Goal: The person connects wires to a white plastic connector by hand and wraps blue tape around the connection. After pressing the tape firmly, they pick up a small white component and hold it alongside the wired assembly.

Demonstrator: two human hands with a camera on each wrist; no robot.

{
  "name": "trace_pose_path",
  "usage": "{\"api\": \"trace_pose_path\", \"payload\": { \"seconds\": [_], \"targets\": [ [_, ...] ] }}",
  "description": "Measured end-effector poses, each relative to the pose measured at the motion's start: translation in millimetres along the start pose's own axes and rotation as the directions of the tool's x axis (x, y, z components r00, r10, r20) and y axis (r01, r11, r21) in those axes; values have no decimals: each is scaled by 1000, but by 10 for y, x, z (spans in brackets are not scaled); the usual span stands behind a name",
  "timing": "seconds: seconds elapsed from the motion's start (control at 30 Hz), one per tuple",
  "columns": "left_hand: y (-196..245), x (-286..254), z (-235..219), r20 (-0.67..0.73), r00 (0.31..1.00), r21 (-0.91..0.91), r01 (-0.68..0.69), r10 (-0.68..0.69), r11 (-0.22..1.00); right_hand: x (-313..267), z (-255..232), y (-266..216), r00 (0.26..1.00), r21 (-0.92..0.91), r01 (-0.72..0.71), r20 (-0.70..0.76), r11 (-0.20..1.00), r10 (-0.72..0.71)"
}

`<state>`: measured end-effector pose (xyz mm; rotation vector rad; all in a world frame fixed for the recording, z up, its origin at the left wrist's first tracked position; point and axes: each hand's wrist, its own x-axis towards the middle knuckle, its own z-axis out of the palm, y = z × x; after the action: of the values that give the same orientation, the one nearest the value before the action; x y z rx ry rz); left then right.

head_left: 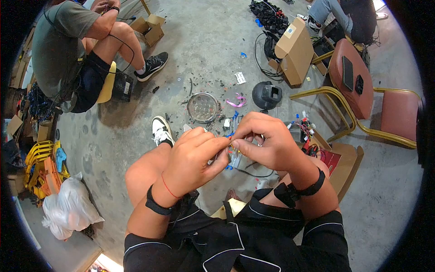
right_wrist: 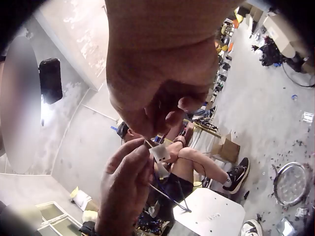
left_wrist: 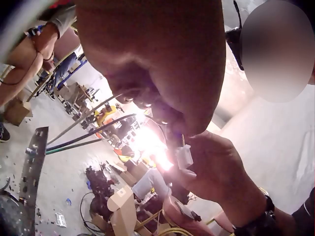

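left hand (head_left: 195, 156): fingers curled, gripping thin wires (left_wrist: 88, 137). right hand (head_left: 267, 140): thumb and forefinger closed, pinching at white plastic connector (left_wrist: 184, 157). connector sits between both hands' fingertips; block-shaped, smooth. beyond: round clear disc (head_left: 202, 108), black hard-shell mask (head_left: 260, 96), both on grey, stained concrete floor (head_left: 190, 50).

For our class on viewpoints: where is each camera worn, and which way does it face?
Head: worn on the head, facing forward and down; the left hand, right hand and left knee show.
Left wrist: on that wrist, looking past the left hand toward the right hand.
Right wrist: on that wrist, looking past the right hand toward the left hand.
Both wrist views share the white connector.
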<state>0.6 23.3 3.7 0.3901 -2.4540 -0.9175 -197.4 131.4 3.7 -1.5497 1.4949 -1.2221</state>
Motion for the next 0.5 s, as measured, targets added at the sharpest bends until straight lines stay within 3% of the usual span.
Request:
{"api": "trace_pose_path", "payload": {
  "seconds": [0.23, 0.37, 0.5],
  "targets": [
    [-7, 36, -72, 95, 994, 32, -61, 57, 998, 1, -44, 21, 989, 87, -131, 87, 988, 124],
    [-28, 14, -76, 99, 993, 33, -69, 65, 997, -10, -42, 63, 993, 102, -80, 89, 992, 71],
    [-40, 4, -92, 143, 988, 9, -52, 50, 999, 9, -91, -1, 966, 125, -217, 172, 968, 194]
  ]
}}
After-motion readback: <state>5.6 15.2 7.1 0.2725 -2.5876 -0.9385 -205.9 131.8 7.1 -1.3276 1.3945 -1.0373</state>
